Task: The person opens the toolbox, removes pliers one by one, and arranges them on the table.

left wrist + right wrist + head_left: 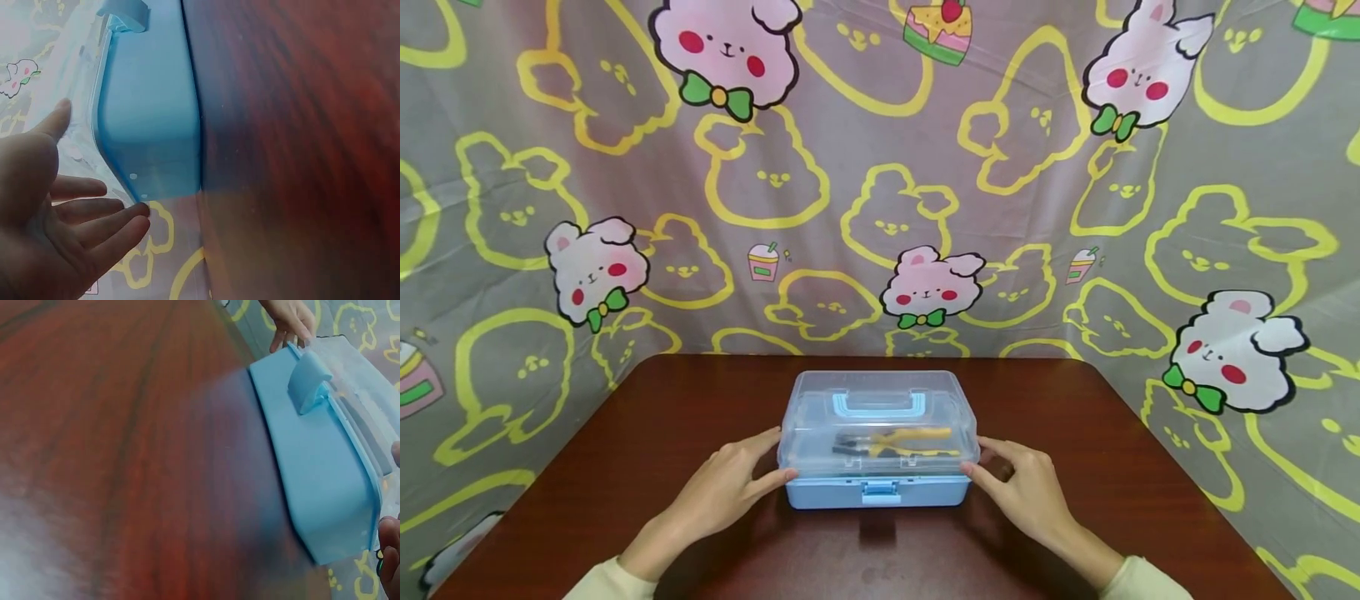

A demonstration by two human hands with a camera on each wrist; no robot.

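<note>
A light blue plastic toolbox sits on the table under a clear lid with a blue carrying handle. At its front the blue latch sticks outward. Through the lid I make out pliers with yellow handles, partly blurred by the plastic. My left hand touches the lid's left side with extended fingers, its thumb at the front corner. On the right side my right hand rests likewise, thumb at the front corner and fingers along the side; its view shows only some fingertips.
The dark brown wooden table carries the box near its middle. Behind and at both sides hangs a grey curtain with rabbit and bear prints, close to the table's edges.
</note>
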